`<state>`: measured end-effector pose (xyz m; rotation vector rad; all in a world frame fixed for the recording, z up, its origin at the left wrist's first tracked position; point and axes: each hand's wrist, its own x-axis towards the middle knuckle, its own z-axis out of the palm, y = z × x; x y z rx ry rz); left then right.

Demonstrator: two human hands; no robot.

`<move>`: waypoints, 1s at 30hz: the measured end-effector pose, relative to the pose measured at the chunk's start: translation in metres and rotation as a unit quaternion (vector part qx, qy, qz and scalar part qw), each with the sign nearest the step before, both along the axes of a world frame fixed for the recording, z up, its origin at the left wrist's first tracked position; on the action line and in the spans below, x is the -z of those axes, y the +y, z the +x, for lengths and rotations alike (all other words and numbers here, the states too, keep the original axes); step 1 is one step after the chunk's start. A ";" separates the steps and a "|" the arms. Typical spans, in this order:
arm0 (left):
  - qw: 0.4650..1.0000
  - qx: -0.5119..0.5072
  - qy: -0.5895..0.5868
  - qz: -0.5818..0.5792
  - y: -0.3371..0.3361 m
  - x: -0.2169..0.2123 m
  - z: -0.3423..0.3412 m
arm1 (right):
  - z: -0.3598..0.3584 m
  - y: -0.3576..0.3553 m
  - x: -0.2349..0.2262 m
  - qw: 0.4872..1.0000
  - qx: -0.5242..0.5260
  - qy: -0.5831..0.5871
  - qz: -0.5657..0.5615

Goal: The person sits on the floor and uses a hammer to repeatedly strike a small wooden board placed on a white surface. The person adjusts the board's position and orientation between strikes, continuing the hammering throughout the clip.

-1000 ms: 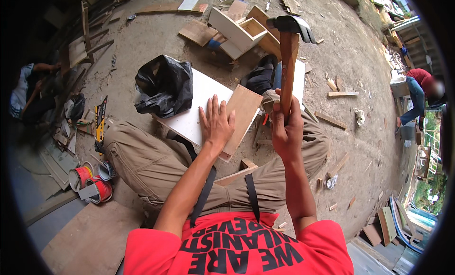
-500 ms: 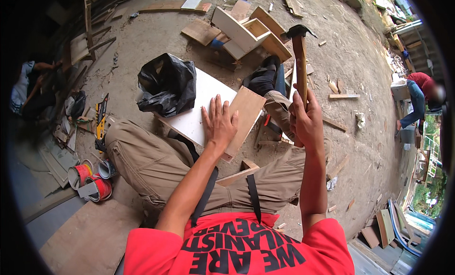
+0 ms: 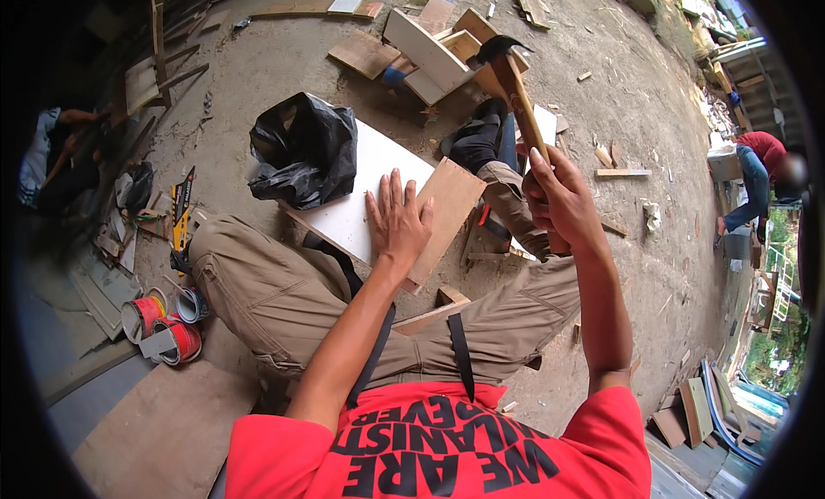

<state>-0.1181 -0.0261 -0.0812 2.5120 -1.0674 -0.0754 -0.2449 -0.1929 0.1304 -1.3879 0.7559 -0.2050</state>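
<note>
My left hand [image 3: 400,222] lies flat with its fingers apart, pressing on a white board [image 3: 333,230] and close to the reddish wooden board [image 3: 451,208] joined along its right side. A crumpled black plastic bag [image 3: 305,151] rests on the far left part of the white board. In my right hand [image 3: 559,194] is a claw hammer [image 3: 521,104], gripped by its wooden handle. The dark hammer head is raised, tilted to the left, and appears in front of a wooden box on the ground.
Wooden box pieces [image 3: 430,56] lie on the ground ahead. At left stand red-labelled cans [image 3: 178,342] and a yellow-and-black handsaw [image 3: 183,211]. Offcuts such as a wood strip [image 3: 623,173] are scattered at right. One person [image 3: 64,155] sits far left; another [image 3: 760,181] bends over far right.
My right hand has moved slightly right, and the hammer has tipped from nearly upright toward the left, its head shifting left. My left hand stays on the board.
</note>
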 end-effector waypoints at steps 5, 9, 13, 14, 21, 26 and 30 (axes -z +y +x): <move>1.000 0.008 0.008 -0.015 -0.004 0.001 -0.003 | -0.008 0.010 0.057 0.986 0.022 0.018 -0.163; 1.000 0.001 0.001 -0.004 0.001 0.001 -0.004 | -0.020 0.003 0.046 0.966 -0.116 0.229 -0.034; 1.000 -0.004 0.003 -0.010 -0.003 0.002 0.000 | -0.011 -0.015 0.014 0.986 -0.049 0.160 -0.012; 1.000 -0.005 0.002 -0.011 -0.002 0.003 0.000 | -0.009 -0.015 0.011 0.990 -0.022 0.138 -0.016; 1.000 -0.001 0.007 -0.005 -0.004 0.001 -0.001 | -0.033 0.014 0.080 0.979 -0.049 0.110 -0.165; 1.000 -0.009 0.002 -0.008 -0.004 0.005 -0.001 | -0.051 0.043 0.112 0.966 0.007 0.103 -0.239; 1.000 -0.008 0.003 -0.002 -0.003 0.004 -0.001 | -0.053 0.056 0.140 0.962 0.092 -0.019 -0.258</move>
